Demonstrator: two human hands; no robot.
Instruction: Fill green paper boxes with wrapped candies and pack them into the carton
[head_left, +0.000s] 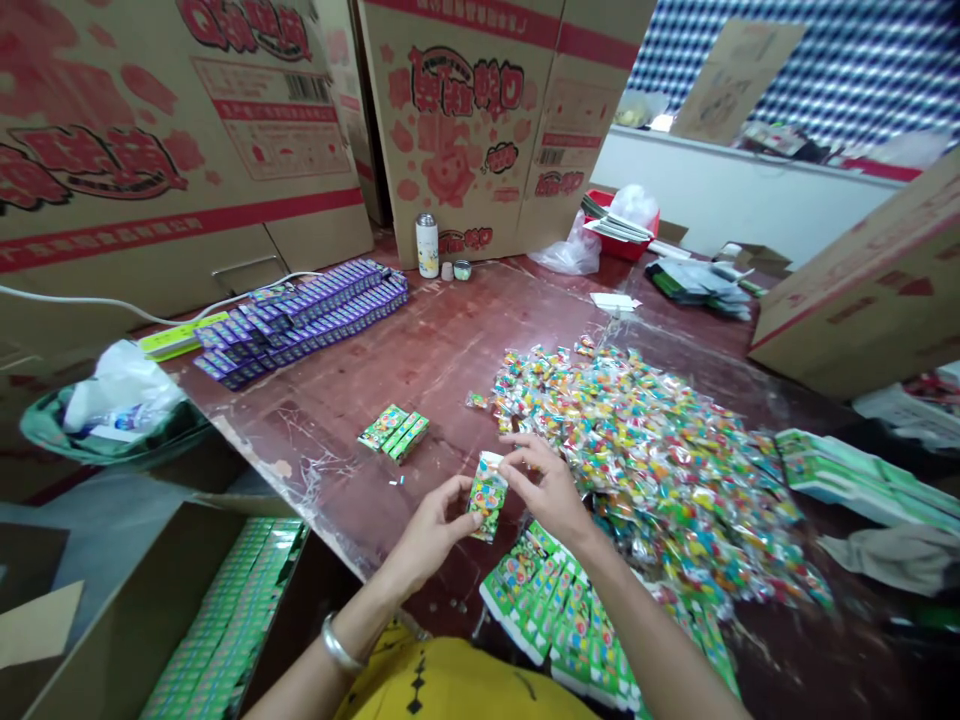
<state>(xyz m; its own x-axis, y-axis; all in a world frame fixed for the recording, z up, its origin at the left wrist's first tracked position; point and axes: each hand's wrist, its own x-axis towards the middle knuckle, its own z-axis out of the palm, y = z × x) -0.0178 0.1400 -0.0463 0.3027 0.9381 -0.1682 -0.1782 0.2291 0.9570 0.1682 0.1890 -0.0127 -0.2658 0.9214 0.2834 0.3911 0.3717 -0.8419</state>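
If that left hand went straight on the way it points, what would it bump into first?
Probably the right hand, just beyond the small green box the left hand holds, though depth is hard to judge.

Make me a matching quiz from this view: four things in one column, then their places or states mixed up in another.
1. small green box
2. white thermos flask
3. purple boxes
4. wrapped candies

a. upright before a printed carton
b. heaped loose on the table
c. held in the left hand
d. stacked in rows

Pairs: 1-c, 2-a, 3-d, 4-b.
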